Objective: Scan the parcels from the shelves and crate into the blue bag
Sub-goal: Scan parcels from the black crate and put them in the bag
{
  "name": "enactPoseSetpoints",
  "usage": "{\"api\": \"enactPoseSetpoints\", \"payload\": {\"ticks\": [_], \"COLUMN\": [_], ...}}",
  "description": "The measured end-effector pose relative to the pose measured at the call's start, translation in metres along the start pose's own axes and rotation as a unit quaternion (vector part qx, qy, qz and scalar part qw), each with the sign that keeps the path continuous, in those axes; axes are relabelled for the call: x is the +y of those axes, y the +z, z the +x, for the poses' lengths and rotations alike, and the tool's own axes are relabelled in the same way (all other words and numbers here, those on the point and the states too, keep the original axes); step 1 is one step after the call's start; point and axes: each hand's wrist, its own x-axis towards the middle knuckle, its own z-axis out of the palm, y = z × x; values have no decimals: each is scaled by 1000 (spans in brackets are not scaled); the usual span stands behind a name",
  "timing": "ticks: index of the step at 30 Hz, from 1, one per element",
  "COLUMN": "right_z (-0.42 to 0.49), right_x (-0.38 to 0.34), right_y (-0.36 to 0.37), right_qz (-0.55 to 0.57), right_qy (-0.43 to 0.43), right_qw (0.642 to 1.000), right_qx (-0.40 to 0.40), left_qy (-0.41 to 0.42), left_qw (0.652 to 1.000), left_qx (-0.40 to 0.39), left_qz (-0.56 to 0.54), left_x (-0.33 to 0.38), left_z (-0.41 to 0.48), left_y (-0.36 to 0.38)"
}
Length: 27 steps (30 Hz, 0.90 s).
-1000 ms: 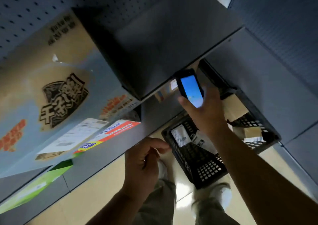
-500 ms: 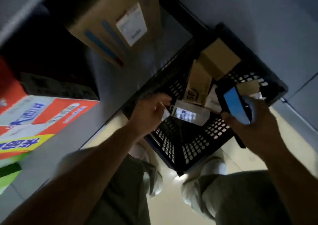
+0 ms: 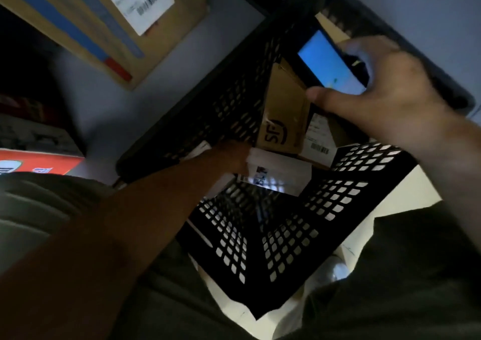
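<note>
Black perforated plastic crate (image 3: 286, 235) holds a brown cardboard SF parcel (image 3: 283, 113) and a flat white labelled parcel (image 3: 281, 175). Left hand (image 3: 231, 157) reaches the white parcel's end, grip indiscernible; right hand (image 3: 390, 92) clasps a blue-screened handheld scanner (image 3: 328, 63) above. Step, apparently: crate pick; next, aim scanner at its label.
</note>
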Motion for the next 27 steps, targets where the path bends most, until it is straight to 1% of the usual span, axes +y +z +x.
{"api": "enactPoseSetpoints", "payload": {"ticks": [3, 5, 7, 9, 11, 12, 15, 18, 19, 22, 24, 27], "right_z": [-3, -7, -11, -11, -9, -7, -4, -5, -6, -4, -2, 0], "right_x": [5, 12, 19, 25, 27, 28, 28, 26, 26, 26, 26, 27], "right_y": [-7, -14, -21, -27, -30, -31, -33, -35, -37, -39, -42, -48], "right_qz": [12, 26, 43, 56, 62, 64, 67, 55, 51, 51, 56, 62], "right_qy": [16, 39, 65, 80, 85, 84, 78, 72, 71, 73, 69, 69], "right_qw": [1000, 999, 997, 994, 993, 993, 994, 996, 996, 996, 996, 995], "right_qx": [16, 26, 28, 37, 45, 46, 34, 23, 22, 21, 23, 31], "left_qy": [-6, 1, 20, 32, 41, 47, 50, 54, 56, 74, 92, 117], "left_qw": [999, 998, 998, 998, 998, 997, 994, 989, 989, 990, 986, 965], "left_qx": [48, 59, 42, 11, 10, 25, 91, 100, 98, 105, 138, 236], "left_qz": [2, -12, -43, -50, -56, -48, 25, 91, 93, 56, 34, -9], "left_x": [0, 3, 8, 14, 21, 23, 28, 29, 31, 40, 47, 53], "left_z": [3, 0, -9, -20, -31, -36, -56, -83, -92, -120, -139, -160], "left_y": [6, 0, -12, -28, -43, -48, -59, -61, -63, -75, -88, -106]}}
